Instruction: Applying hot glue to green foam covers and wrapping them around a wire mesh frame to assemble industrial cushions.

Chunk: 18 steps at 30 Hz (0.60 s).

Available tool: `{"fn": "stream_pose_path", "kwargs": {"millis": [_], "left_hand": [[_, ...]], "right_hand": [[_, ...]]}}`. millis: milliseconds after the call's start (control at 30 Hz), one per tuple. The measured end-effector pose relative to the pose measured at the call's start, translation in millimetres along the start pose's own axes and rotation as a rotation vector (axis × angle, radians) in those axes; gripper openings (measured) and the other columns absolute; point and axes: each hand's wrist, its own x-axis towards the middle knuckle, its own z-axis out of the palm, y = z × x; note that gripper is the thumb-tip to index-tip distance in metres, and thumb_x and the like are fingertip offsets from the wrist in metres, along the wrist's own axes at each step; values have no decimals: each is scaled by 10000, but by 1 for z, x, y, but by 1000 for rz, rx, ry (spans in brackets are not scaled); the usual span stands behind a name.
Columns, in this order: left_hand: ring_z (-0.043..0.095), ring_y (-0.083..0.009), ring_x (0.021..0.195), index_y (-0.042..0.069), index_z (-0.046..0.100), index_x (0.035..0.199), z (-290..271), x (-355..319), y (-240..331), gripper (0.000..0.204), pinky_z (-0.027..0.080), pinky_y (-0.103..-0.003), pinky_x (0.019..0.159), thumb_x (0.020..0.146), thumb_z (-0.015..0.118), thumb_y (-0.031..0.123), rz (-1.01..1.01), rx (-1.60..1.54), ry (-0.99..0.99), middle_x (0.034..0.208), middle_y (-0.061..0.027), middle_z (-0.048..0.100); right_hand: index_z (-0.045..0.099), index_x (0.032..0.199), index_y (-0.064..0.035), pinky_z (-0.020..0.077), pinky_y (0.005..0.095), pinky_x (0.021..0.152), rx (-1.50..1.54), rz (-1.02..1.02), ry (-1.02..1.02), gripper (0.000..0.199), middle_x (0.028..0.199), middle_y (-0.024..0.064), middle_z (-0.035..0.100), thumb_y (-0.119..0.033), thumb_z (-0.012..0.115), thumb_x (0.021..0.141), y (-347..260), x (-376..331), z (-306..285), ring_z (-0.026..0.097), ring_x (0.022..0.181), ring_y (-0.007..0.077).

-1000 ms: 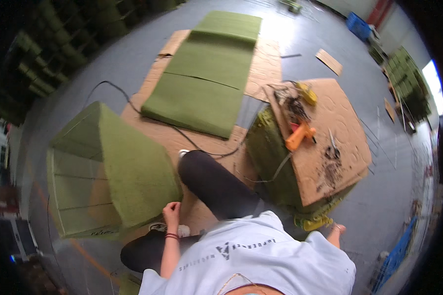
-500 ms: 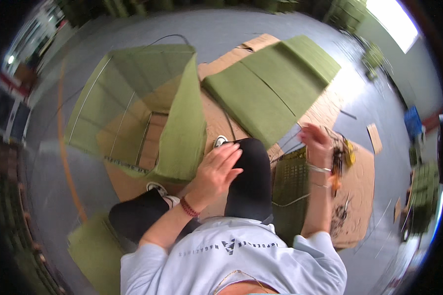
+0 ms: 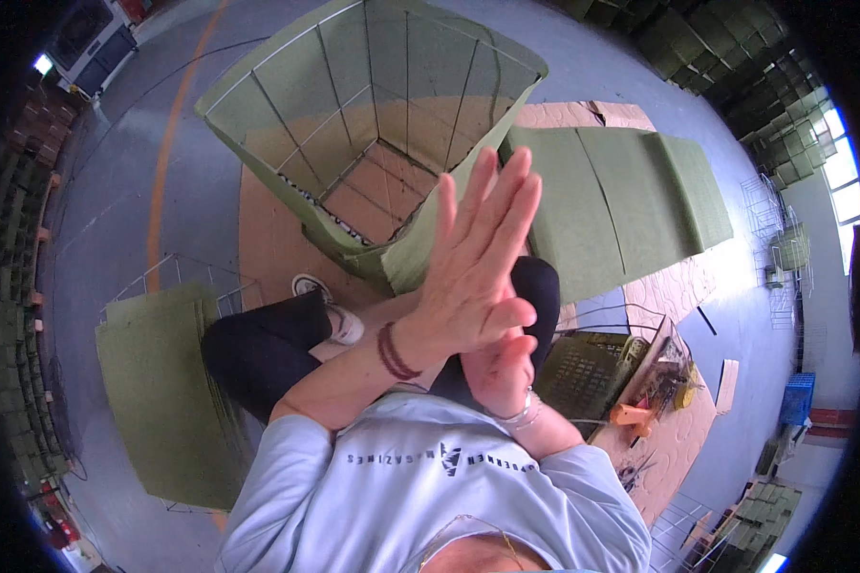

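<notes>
Two hands raised in front of the chest, palm against palm, neither holding anything. Left hand (image 3: pixel 473 267) is flat, fingers (image 3: pixel 506 205) stretched out and pointing up and away, dark bands on its wrist. Right hand (image 3: pixel 497 368) sits just below and behind it, mostly covered by the left; fingers look loosely extended, bracelet at its wrist.

Just beyond the left fingertips: wire-frame basket (image 3: pixel 373 143) lined with green fabric, open side toward the camera, standing on brown cardboard (image 3: pixel 268 239). To the right of the fingertips: flat green padded panel (image 3: pixel 621 201) lying on the floor. Well to the left of the hands: stack of green panels (image 3: pixel 158 392) in a low wire frame. Right of and below the right hand: a second wire basket (image 3: pixel 588 368), and beside it a cardboard board with an orange tool (image 3: pixel 631 415) and small clutter on it.
</notes>
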Motion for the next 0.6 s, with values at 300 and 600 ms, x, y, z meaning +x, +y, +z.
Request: {"fn": "stream_pose_path", "kwargs": {"millis": [300, 600], "left_hand": [[179, -389, 1472, -62, 219, 1498, 13, -31, 22, 972, 113, -567, 1162, 924, 132, 718, 342, -51, -22, 1560, -258, 231], [436, -332, 1356, -17, 523, 1343, -56, -109, -23, 581, 312, -476, 1125, 1021, 370, 442, 179, 110, 13, 1401, -186, 512]], "right_hand": [[30, 1526, 37, 61, 454, 1205, 238, -559, -78, 1106, 1607, 218, 36, -818, 248, 859, -48, 87, 27, 17, 1496, 333], [564, 1289, 30, 337, 500, 1109, -1143, -690, -382, 485, 1391, 233, 505, -329, 565, 963, 25, 18, -34, 469, 1324, 379]]}}
